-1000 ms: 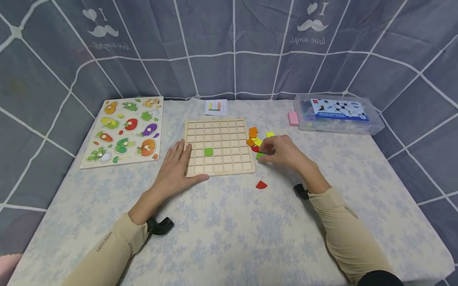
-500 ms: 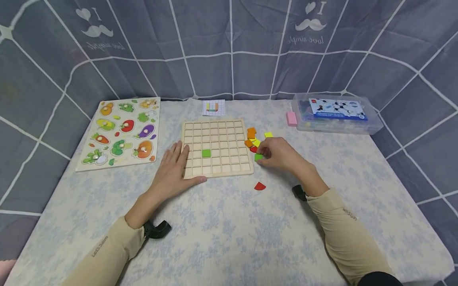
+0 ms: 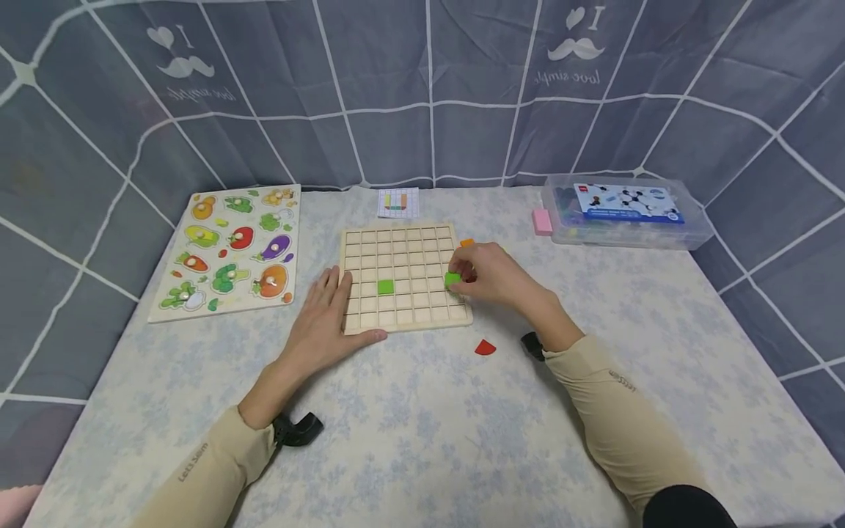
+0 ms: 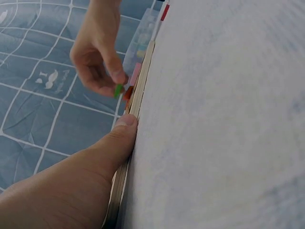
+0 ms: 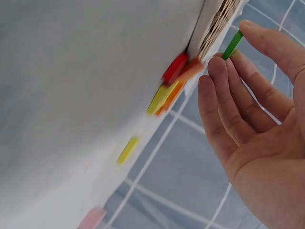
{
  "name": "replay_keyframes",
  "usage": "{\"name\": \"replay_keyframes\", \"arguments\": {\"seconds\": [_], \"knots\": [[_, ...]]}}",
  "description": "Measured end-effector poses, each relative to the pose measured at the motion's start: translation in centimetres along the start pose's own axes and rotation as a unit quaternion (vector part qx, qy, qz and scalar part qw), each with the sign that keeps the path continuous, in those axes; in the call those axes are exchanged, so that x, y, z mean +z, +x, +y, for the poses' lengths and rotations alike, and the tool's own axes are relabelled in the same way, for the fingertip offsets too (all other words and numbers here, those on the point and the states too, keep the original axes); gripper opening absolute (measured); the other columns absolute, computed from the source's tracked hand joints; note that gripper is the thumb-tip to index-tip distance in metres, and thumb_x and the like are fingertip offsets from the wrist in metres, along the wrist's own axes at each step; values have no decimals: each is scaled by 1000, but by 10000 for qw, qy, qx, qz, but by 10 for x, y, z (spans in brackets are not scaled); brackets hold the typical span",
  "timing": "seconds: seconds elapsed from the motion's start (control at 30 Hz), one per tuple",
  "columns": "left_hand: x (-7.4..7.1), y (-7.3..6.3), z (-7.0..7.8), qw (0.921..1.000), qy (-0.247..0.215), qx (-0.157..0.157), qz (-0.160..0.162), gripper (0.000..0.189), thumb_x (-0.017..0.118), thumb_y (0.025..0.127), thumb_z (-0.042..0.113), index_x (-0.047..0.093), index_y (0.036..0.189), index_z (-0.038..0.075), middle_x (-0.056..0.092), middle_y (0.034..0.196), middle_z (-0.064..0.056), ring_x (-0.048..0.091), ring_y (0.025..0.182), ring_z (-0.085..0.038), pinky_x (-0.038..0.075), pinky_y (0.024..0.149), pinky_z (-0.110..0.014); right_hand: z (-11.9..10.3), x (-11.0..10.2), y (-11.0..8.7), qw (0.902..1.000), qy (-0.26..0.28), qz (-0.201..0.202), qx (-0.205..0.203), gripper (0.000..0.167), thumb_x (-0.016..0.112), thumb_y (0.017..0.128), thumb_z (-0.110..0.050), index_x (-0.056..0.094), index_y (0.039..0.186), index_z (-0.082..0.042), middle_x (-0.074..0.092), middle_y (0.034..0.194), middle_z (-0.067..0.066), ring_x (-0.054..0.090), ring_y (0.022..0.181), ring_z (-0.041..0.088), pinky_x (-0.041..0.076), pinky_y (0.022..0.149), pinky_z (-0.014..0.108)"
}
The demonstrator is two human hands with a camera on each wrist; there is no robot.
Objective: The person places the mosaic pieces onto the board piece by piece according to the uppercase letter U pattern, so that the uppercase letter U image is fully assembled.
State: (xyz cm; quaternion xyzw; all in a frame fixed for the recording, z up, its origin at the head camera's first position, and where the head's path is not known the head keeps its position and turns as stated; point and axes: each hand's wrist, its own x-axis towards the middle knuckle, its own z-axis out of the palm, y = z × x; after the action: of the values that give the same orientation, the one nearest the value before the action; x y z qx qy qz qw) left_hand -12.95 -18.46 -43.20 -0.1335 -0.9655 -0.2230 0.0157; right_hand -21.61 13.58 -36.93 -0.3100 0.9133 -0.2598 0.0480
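Note:
A wooden grid board (image 3: 409, 318) lies flat on the table. My left hand (image 3: 315, 319) rests along its left side, fingers extended over the rim and thumb at the front edge. One green square tile (image 3: 386, 287) sits in a cell left of the board's middle. Between thumb and fingertips my right hand (image 3: 495, 277) pinches another green square tile (image 3: 452, 279), held over the board's right edge. The right wrist view shows that green tile (image 5: 233, 45) edge-on, off the board. Beside the board are red (image 5: 175, 68), yellow (image 5: 162, 98) and orange tiles (image 5: 190, 71), mostly hidden by my hand in the head view.
A red quarter-circle piece (image 3: 485, 347) lies in front of the board's right corner. Behind the board is a small pattern card (image 3: 399, 203). A vegetable puzzle board (image 3: 227, 249) stands left; a pink block (image 3: 542, 222) and clear plastic box (image 3: 627, 233) are back right.
My right hand has lifted the green tile from the pile and moved it left, to over the board's right edge. My left hand stays on the board.

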Motion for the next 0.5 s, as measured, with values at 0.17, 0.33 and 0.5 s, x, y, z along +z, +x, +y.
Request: {"name": "replay_keyframes", "arguments": {"seconds": [0.17, 0.33, 0.5], "knots": [[1, -1, 1, 10000, 35, -67, -51, 123, 76, 85, 67, 16, 167, -3, 6, 175, -26, 3, 164, -41, 7, 134, -54, -16, 12, 20, 9997, -127, -138, -135, 21, 86, 88, -15, 74, 103, -6, 74, 94, 5, 70, 86, 19, 59, 81, 33], [0, 0, 2, 9999, 49, -101, -77, 123, 76, 85, 67, 16, 167, -2, 6, 175, -26, 3, 164, -40, 7, 134, -53, -33, 22, 39, 9986, -363, -261, -281, 19, 85, 90, -17, 75, 103, -8, 74, 96, 4, 68, 88, 18, 58, 81, 31], [-1, 0, 2, 9998, 57, -141, -128, 123, 75, 86, 68, 16, 167, -2, 6, 175, -26, 3, 164, -40, 7, 134, -54, -45, 30, 51, 9967, -665, -346, -299, 18, 85, 91, -21, 77, 102, -9, 73, 97, 4, 65, 88, 17, 56, 79, 31]]}}
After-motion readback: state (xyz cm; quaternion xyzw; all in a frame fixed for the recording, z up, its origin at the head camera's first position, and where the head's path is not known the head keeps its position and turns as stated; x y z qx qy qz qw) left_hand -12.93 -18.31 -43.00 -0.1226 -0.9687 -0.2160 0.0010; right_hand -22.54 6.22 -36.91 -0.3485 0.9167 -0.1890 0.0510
